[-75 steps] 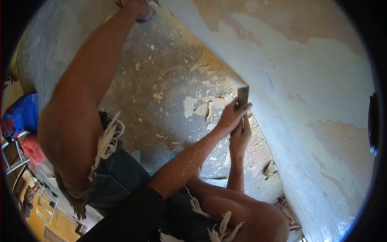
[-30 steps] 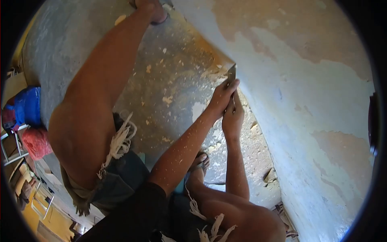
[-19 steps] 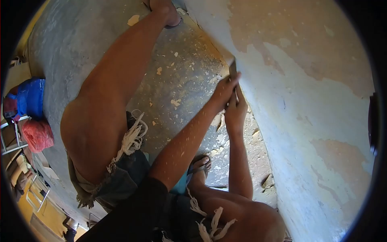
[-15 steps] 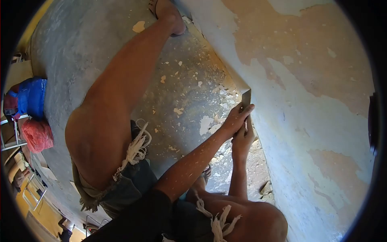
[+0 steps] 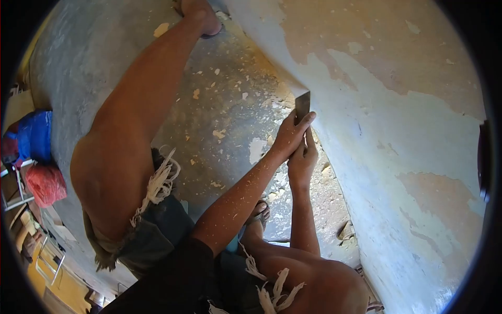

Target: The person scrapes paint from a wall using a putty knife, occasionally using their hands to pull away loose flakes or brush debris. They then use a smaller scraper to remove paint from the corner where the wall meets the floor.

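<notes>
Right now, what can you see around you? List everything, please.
Flat-bladed tool: one, grey, at wall's foot
Wall: one, pale with tan patches, right
Floor: one, grey, centre
Flakes: many, cream, on floor
Bundle: one, blue, far left
Bag: one, red, below bundle
Shorts: one pair, dark, pale-fringed, on person
Sleeve: one, black, bottom
Left hand: one, bare, on tool
Right hand: one, bare, behind left

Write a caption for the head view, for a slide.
Two hands hold a scraper at the foot of a patchy wall, flakes littering the floor.
</notes>
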`<state>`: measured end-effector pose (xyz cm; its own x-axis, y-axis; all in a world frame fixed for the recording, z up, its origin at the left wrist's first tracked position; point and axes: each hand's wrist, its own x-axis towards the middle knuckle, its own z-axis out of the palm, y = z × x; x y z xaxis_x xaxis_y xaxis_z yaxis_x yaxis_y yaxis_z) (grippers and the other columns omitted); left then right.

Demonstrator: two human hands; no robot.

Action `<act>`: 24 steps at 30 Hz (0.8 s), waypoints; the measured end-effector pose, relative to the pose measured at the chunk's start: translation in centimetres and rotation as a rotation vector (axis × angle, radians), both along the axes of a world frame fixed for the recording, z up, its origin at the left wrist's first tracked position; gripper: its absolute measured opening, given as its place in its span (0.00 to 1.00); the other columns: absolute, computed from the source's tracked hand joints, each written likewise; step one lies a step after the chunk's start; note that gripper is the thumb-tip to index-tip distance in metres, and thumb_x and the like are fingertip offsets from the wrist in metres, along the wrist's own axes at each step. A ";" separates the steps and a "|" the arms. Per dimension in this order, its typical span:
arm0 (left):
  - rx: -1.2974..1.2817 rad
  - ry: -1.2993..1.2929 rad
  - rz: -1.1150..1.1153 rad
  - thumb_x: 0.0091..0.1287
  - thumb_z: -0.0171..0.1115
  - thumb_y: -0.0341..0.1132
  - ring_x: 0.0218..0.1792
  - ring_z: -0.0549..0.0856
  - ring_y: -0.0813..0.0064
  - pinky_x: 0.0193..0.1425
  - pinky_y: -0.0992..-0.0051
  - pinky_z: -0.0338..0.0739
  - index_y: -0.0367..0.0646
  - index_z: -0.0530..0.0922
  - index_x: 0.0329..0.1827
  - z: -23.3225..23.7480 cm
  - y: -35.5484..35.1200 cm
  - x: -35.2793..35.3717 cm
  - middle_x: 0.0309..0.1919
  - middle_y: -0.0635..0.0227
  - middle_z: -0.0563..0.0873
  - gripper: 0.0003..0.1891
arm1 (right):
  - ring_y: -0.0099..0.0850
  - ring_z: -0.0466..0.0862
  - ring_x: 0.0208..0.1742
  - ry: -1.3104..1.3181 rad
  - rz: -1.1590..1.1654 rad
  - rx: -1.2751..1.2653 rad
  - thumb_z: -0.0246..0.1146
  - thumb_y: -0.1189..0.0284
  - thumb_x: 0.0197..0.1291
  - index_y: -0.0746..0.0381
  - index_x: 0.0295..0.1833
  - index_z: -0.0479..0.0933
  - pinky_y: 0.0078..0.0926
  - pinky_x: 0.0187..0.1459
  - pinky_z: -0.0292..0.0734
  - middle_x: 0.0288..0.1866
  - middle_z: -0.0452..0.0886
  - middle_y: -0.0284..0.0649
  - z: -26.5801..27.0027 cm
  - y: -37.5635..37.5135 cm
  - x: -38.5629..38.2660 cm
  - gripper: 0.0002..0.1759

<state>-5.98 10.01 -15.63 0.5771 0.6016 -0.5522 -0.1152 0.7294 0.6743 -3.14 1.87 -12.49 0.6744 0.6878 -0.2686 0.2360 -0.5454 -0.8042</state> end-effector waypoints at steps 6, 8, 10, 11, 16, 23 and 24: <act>0.036 0.001 -0.042 0.67 0.63 0.56 0.49 0.82 0.69 0.54 0.70 0.77 0.36 0.73 0.61 1.0 1.0 0.5 0.48 0.58 0.83 0.32 | 0.19 0.74 0.29 0.035 -0.107 0.141 0.43 0.78 0.73 0.68 0.73 0.65 0.20 0.28 0.69 0.37 0.81 0.42 0.9 0.7 -0.4 0.25; -0.050 -0.112 0.069 0.67 0.64 0.55 0.45 0.81 0.73 0.51 0.72 0.77 0.35 0.73 0.59 1.9 2.2 -0.4 0.44 0.61 0.83 0.31 | 0.17 0.70 0.24 -0.142 0.024 0.149 0.43 0.78 0.72 0.68 0.73 0.66 0.20 0.24 0.65 0.30 0.78 0.35 -0.8 1.4 0.1 0.25; 0.056 0.014 -0.039 0.68 0.62 0.55 0.51 0.81 0.66 0.59 0.68 0.75 0.33 0.72 0.62 1.6 0.4 -0.1 0.50 0.56 0.83 0.33 | 0.28 0.78 0.45 0.073 -0.089 0.060 0.44 0.77 0.74 0.71 0.71 0.66 0.25 0.45 0.72 0.46 0.81 0.46 2.8 0.8 -0.6 0.23; 0.099 0.011 -0.012 0.68 0.62 0.55 0.55 0.80 0.64 0.61 0.67 0.73 0.33 0.71 0.64 1.6 0.2 0.5 0.53 0.53 0.81 0.34 | 0.31 0.80 0.49 0.128 -0.126 0.071 0.44 0.77 0.74 0.72 0.71 0.66 0.27 0.49 0.74 0.50 0.82 0.49 3.8 0.4 -0.5 0.23; -0.050 -0.117 0.103 0.70 0.61 0.53 0.51 0.81 0.68 0.57 0.70 0.76 0.32 0.71 0.61 1.9 4.3 0.1 0.50 0.54 0.82 0.31 | 0.32 0.81 0.51 -0.027 0.009 0.110 0.45 0.77 0.73 0.72 0.69 0.68 0.26 0.49 0.74 0.54 0.82 0.52 2.0 4.6 -0.1 0.22; 0.242 0.065 -0.018 0.68 0.58 0.54 0.72 0.67 0.56 0.76 0.64 0.58 0.32 0.65 0.71 1.4 -0.2 1.4 0.68 0.43 0.71 0.38 | 0.20 0.78 0.34 0.191 -0.252 0.249 0.46 0.76 0.74 0.68 0.74 0.64 0.16 0.30 0.72 0.44 0.82 0.40 0.9 1.2 -0.6 0.24; 0.224 0.035 0.005 0.69 0.58 0.55 0.70 0.69 0.56 0.75 0.64 0.60 0.32 0.66 0.71 1.2 -0.1 1.6 0.67 0.45 0.73 0.38 | 0.19 0.76 0.32 0.145 -0.198 0.201 0.46 0.76 0.74 0.68 0.73 0.65 0.17 0.28 0.70 0.39 0.81 0.39 0.6 1.4 -0.4 0.24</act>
<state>-4.35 9.94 -14.47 0.5565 0.7146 -0.4239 -0.0923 0.5602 0.8232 -3.53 3.30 -11.93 0.7653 0.5958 -0.2438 0.0162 -0.3965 -0.9179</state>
